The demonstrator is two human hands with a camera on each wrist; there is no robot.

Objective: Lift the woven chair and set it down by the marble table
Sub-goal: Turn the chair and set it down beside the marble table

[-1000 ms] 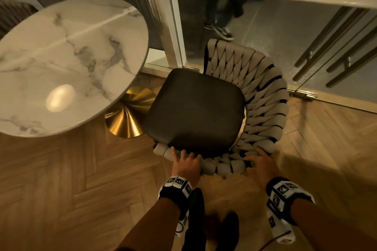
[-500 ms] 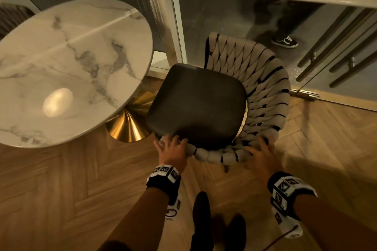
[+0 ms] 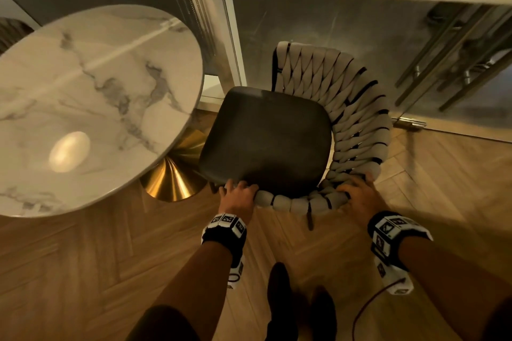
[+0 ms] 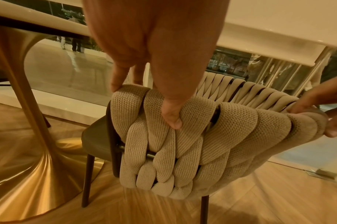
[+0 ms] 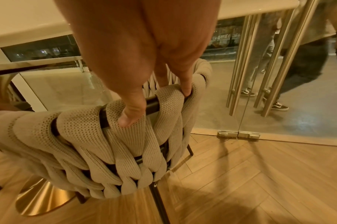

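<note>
The woven chair has a beige braided backrest and a dark seat; it stands just right of the round marble table. My left hand grips the left end of the backrest rim, fingers over the top and thumb pressed into the weave. My right hand grips the rim further right, thumb on the outside and fingers hooked over the dark frame. The seat's left edge overlaps the table's gold base. Whether the chair legs touch the floor I cannot tell.
A glass wall with a white post stands right behind the chair. A glass door with steel bar handles and a floor hinge is at the right. People walk behind the glass. My feet stand on herringbone wood floor.
The chair has shifted a little away from me toward the glass. My left hand slid left to the end of the backrest, and both hands moved forward with the rim.
</note>
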